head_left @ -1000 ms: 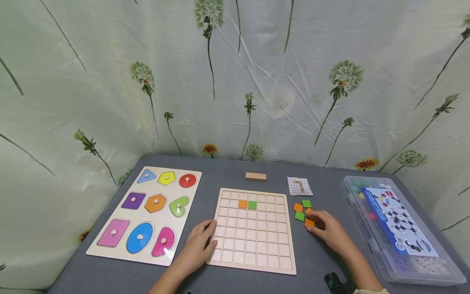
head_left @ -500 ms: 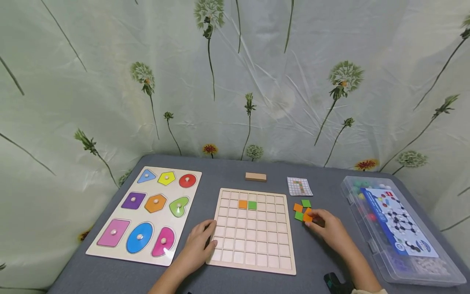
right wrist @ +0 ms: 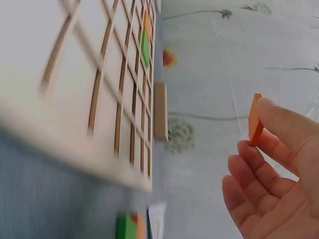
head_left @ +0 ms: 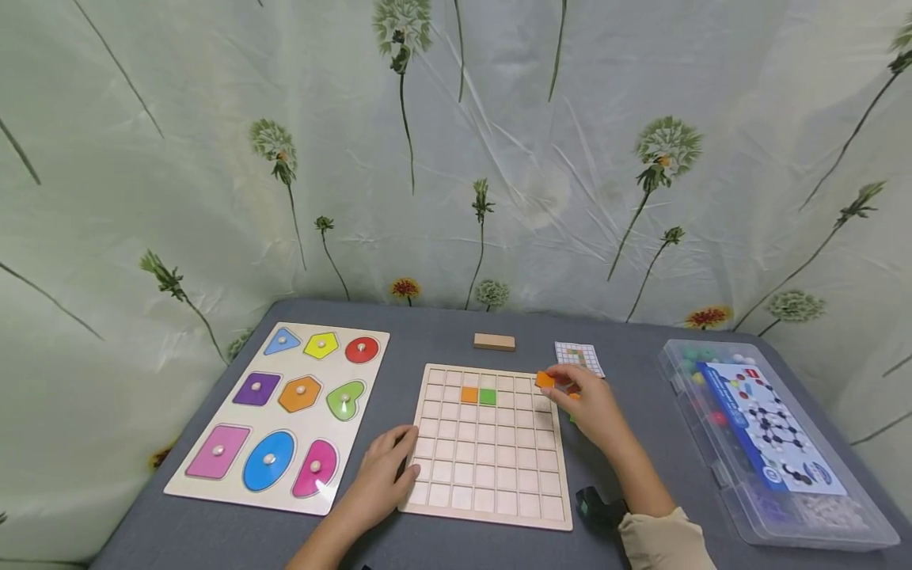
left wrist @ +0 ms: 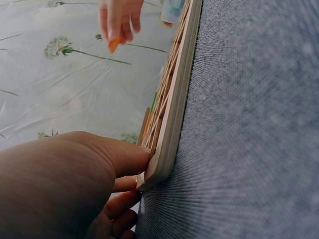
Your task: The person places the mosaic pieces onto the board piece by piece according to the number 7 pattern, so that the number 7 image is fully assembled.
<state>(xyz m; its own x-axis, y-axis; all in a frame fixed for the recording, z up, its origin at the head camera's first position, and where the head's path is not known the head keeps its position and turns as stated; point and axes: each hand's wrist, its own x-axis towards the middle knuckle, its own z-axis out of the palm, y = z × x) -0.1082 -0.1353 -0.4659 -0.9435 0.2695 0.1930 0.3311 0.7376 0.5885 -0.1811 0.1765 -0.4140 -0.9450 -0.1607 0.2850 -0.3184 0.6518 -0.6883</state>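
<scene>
An orange square tile [head_left: 545, 380] is pinched between the thumb and fingertips of my right hand [head_left: 590, 402], above the far right corner of a wooden grid board [head_left: 492, 518]. The right wrist view has this tile [right wrist: 255, 121] raised on edge. One orange tile [head_left: 469, 394] and one green tile [head_left: 488, 397] lie side by side in the board's cells. My left hand [head_left: 381, 479] rests against the board's left edge, its thumb [left wrist: 130, 155] touching the rim near a corner. Loose tiles beyond the board's right side are mostly hidden by my right hand.
A printed pattern card [head_left: 595, 366] lies behind my right hand. Beyond the board is a small wooden block [head_left: 494, 342]. On the left lies a knobbed shape puzzle [head_left: 302, 368]; on the right, a clear plastic case [head_left: 819, 526] with a blue sheet [head_left: 777, 427].
My right hand has picked up an orange tile from the loose group and carried it left and away from me, to over the board's far right corner. The left hand stays put.
</scene>
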